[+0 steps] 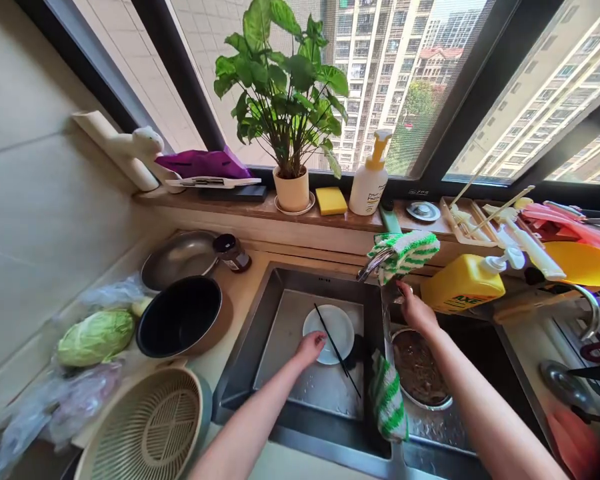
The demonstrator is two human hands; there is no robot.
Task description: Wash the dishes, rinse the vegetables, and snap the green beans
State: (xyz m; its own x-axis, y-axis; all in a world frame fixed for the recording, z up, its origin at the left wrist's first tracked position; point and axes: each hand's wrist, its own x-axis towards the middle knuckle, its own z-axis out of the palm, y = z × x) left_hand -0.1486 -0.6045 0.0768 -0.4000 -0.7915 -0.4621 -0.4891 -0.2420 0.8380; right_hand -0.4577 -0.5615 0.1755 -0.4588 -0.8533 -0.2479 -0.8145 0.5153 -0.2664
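Note:
In the left sink basin [280,387] a white plate [343,323] bears a pair of dark chopsticks [353,383] lying across it. Over the plate's near-left side is my left hand [310,348], its fingers curled together; what they hold, if anything, is hidden. My right hand [416,310] reaches to the base of the faucet [375,262], its fingers closed around the faucet handle. A green-and-white striped cloth [410,253] drapes over the faucet. Below my right forearm, a round bowl with brownish contents [420,367] sits in the right basin.
Another striped cloth [389,400] hangs over the divider. A yellow detergent bottle [463,283] stands behind the right basin. Left of the sink are a dark pot [180,317], a pan [177,257], a jar [231,253], a colander [160,427] and a cabbage [96,337]. A potted plant [291,190] stands on the sill.

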